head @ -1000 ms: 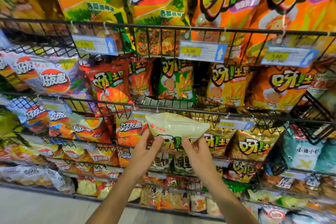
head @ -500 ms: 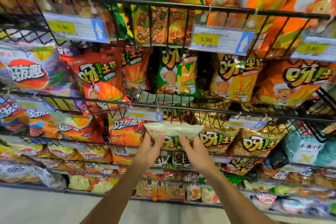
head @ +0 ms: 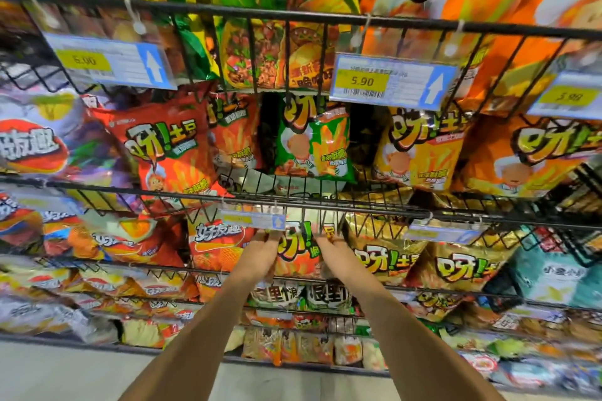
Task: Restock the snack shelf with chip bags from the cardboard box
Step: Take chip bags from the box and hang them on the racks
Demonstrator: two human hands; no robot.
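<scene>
A chip bag with a pale top and an orange front stands in the third wire shelf row, just under the black wire rail. My left hand grips its left edge and my right hand grips its right edge. The fingertips of both hands reach up behind the rail and a small price tag, so they are partly hidden. A red chip bag sits to the left of the held bag and a gold one to its right. The cardboard box is out of view.
Wire shelves packed with chip bags fill the view, several rows above and below my hands. Price tags hang from the rails. A green bag stands on the row above. Pale floor shows at the bottom.
Both hands have moved up and forward, carrying the bag from in front of the shelf into the row under the rail. The camera has come closer to the shelves.
</scene>
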